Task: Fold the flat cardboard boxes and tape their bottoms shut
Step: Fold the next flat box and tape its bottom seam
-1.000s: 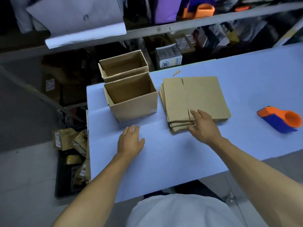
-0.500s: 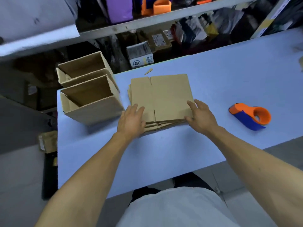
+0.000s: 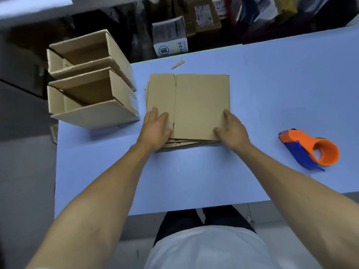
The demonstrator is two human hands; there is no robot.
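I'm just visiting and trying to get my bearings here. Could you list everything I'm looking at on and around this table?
Stack of flat cardboard boxes: one stack, brown, middle of the table.
Folded boxes: two, brown, open tops, at the table's left end, one behind the other.
Tape dispenser: one, orange and blue, on the table at right.
Cardboard scrap: one, brown, near the far edge.
Table: one, light blue.
Printed carton: one, white, behind the table.
Left hand: on the stack's near left corner.
Right hand: on the stack's near right corner.
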